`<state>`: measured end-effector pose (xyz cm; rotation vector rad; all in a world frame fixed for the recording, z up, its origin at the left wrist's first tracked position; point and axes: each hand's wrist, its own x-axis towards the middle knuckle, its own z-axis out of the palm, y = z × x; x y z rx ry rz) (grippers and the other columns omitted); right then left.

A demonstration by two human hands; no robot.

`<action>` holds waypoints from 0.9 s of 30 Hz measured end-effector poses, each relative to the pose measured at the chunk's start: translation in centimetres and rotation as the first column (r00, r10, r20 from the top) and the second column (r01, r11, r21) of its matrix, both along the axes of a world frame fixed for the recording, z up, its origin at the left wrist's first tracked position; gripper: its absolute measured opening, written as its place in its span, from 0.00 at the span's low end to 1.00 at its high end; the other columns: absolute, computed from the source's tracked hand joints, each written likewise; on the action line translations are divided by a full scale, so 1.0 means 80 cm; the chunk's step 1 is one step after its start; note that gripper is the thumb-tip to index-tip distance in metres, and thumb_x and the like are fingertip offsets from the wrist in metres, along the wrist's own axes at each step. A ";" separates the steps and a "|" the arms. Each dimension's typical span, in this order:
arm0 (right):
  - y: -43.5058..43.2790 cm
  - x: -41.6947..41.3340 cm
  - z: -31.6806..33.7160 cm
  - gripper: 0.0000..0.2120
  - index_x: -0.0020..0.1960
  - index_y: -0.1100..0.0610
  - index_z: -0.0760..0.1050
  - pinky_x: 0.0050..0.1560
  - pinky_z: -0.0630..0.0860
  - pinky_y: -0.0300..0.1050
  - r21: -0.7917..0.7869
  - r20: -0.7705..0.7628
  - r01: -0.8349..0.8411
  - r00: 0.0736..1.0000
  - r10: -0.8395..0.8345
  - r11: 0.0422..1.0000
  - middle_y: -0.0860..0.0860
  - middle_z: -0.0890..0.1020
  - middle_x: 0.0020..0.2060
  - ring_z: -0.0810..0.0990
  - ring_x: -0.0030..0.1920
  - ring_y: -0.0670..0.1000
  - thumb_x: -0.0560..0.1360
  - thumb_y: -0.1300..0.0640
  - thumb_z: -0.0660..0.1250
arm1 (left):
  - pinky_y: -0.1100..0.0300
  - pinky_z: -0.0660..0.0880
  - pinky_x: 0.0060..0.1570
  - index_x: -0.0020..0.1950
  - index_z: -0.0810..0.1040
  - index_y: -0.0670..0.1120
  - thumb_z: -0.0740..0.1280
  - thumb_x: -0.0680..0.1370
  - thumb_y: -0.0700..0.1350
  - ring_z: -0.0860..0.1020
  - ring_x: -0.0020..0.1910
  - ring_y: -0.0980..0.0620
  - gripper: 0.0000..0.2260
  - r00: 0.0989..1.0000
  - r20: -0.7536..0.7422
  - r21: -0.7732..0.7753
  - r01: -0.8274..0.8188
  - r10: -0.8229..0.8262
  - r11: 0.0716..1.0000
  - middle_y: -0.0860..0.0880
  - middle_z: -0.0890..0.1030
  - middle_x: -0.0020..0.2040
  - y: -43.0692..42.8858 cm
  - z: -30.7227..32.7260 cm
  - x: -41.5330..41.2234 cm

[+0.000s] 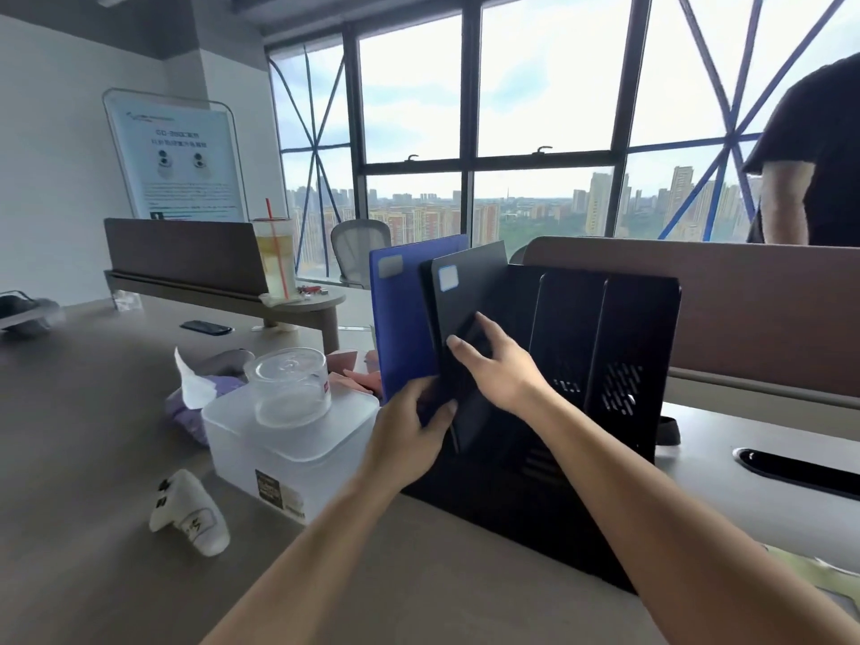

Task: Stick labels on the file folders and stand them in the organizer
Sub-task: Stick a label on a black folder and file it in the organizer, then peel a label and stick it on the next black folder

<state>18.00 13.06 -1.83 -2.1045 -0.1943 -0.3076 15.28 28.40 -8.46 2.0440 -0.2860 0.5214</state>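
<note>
Now you're seating the labelled black folder (470, 290) at the left end of the organizer (628, 328), just right of the blue folder (405, 328), left hand (409, 435) pinching its near edge, right hand (500, 372) pressing straight fingers on its face; next, I'd say, tip it upright and let go.

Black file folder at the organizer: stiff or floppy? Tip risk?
Probably stiff: the black flat file folder shows no sag, gripped low by the left hand. Thin, so likely light. It leans at the black mesh organizer, so may tip if released.
</note>
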 end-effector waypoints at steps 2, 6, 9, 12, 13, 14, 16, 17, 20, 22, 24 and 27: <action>-0.007 -0.008 0.001 0.34 0.78 0.45 0.61 0.67 0.69 0.45 -0.013 0.005 0.031 0.999 -0.031 0.999 0.49 0.71 0.73 0.71 0.71 0.52 0.76 0.35 0.63 | 0.60 0.77 0.54 0.62 0.76 0.50 0.69 0.77 0.48 0.80 0.51 0.59 0.14 1.000 0.026 -0.008 -0.003 0.003 1.000 0.57 0.82 0.52 0.000 -0.001 -0.009; -0.030 -0.033 0.006 0.25 0.69 0.50 0.74 0.55 0.73 0.41 -0.064 0.014 0.050 0.999 -0.049 0.997 0.48 0.80 0.62 0.78 0.61 0.49 0.76 0.38 0.66 | 0.68 0.74 0.43 0.57 0.78 0.49 0.69 0.78 0.48 0.79 0.41 0.60 0.09 0.998 0.054 0.024 0.014 -0.015 1.000 0.55 0.81 0.43 -0.006 0.000 -0.043; -0.054 -0.067 0.016 0.17 0.61 0.50 0.80 0.43 0.74 0.37 -0.182 0.047 0.033 0.999 -0.025 0.983 0.45 0.83 0.52 0.81 0.49 0.46 0.77 0.42 0.67 | 0.74 0.71 0.38 0.50 0.78 0.50 0.67 0.79 0.47 0.78 0.39 0.62 0.02 0.997 0.064 0.012 0.052 -0.053 0.999 0.56 0.81 0.41 -0.018 0.002 -0.075; -0.094 -0.114 0.018 0.10 0.55 0.48 0.81 0.47 0.76 0.37 -0.303 0.096 0.030 0.995 -0.001 0.952 0.43 0.84 0.47 0.81 0.46 0.42 0.78 0.46 0.67 | 0.73 0.72 0.39 0.48 0.79 0.52 0.66 0.79 0.49 0.79 0.40 0.63 0.04 0.987 -0.005 0.036 0.158 -0.158 0.987 0.56 0.81 0.41 -0.044 0.000 -0.104; -0.112 -0.132 0.016 0.07 0.52 0.47 0.82 0.47 0.76 0.37 -0.342 0.098 0.033 0.995 0.001 0.939 0.42 0.84 0.46 0.81 0.45 0.42 0.78 0.47 0.68 | 0.71 0.73 0.40 0.47 0.79 0.53 0.65 0.79 0.50 0.80 0.41 0.63 0.04 0.975 -0.054 0.053 0.220 -0.217 0.974 0.56 0.82 0.41 -0.058 -0.002 -0.113; -0.132 -0.151 0.013 0.04 0.50 0.45 0.81 0.46 0.75 0.36 -0.380 0.090 0.038 0.996 -0.004 0.924 0.41 0.84 0.44 0.81 0.44 0.40 0.78 0.48 0.68 | 0.68 0.76 0.42 0.46 0.79 0.53 0.65 0.79 0.51 0.80 0.41 0.62 0.05 0.955 -0.097 0.062 0.287 -0.281 0.956 0.56 0.83 0.41 -0.075 -0.006 -0.121; -0.175 -0.192 0.005 0.03 0.47 0.45 0.80 0.41 0.72 0.34 -0.449 0.077 0.086 0.995 -0.057 0.890 0.39 0.82 0.39 0.80 0.40 0.39 0.78 0.51 0.68 | 0.61 0.79 0.45 0.46 0.80 0.53 0.65 0.79 0.51 0.82 0.42 0.59 0.06 0.907 -0.164 0.090 0.405 -0.388 0.910 0.55 0.83 0.41 -0.114 -0.013 -0.138; -0.198 -0.214 -0.001 0.04 0.47 0.46 0.81 0.40 0.71 0.35 -0.467 0.065 0.121 0.993 -0.102 0.876 0.39 0.81 0.37 0.79 0.37 0.39 0.78 0.52 0.68 | 0.60 0.79 0.46 0.46 0.80 0.51 0.64 0.79 0.51 0.82 0.43 0.58 0.07 0.882 -0.188 0.113 0.458 -0.433 0.882 0.54 0.84 0.41 -0.136 -0.016 -0.147; -0.275 -0.280 -0.023 0.06 0.44 0.53 0.80 0.40 0.73 0.41 -0.503 0.017 0.241 0.963 -0.270 0.830 0.39 0.80 0.35 0.80 0.36 0.41 0.79 0.54 0.68 | 0.61 0.76 0.44 0.43 0.80 0.47 0.64 0.80 0.49 0.81 0.41 0.56 0.09 0.810 -0.216 0.187 0.583 -0.546 0.791 0.54 0.83 0.38 -0.212 -0.029 -0.167; -0.333 -0.330 -0.043 0.09 0.49 0.53 0.83 0.46 0.78 0.45 -0.541 -0.012 0.368 0.895 -0.445 0.756 0.38 0.83 0.40 0.82 0.43 0.48 0.78 0.49 0.68 | 0.62 0.74 0.43 0.43 0.80 0.48 0.65 0.79 0.49 0.80 0.40 0.58 0.08 0.756 -0.242 0.206 0.652 -0.608 0.730 0.57 0.81 0.38 -0.272 -0.043 -0.180; -0.392 -0.385 -0.064 0.14 0.57 0.50 0.80 0.55 0.77 0.46 -0.620 -0.041 0.473 0.777 -0.628 0.626 0.44 0.84 0.51 0.81 0.53 0.51 0.77 0.43 0.66 | 0.65 0.72 0.42 0.42 0.79 0.52 0.65 0.79 0.49 0.79 0.42 0.60 0.06 0.692 -0.279 0.224 0.721 -0.665 0.656 0.58 0.81 0.41 -0.333 -0.053 -0.199; -0.467 -0.464 -0.095 0.26 0.67 0.50 0.73 0.64 0.71 0.52 -0.757 -0.092 0.502 0.552 -0.829 0.418 0.53 0.76 0.64 0.73 0.65 0.58 0.76 0.36 0.63 | 0.65 0.73 0.43 0.49 0.79 0.52 0.65 0.79 0.49 0.79 0.46 0.56 0.04 0.587 -0.304 0.227 0.810 -0.751 0.541 0.56 0.82 0.46 -0.419 -0.060 -0.237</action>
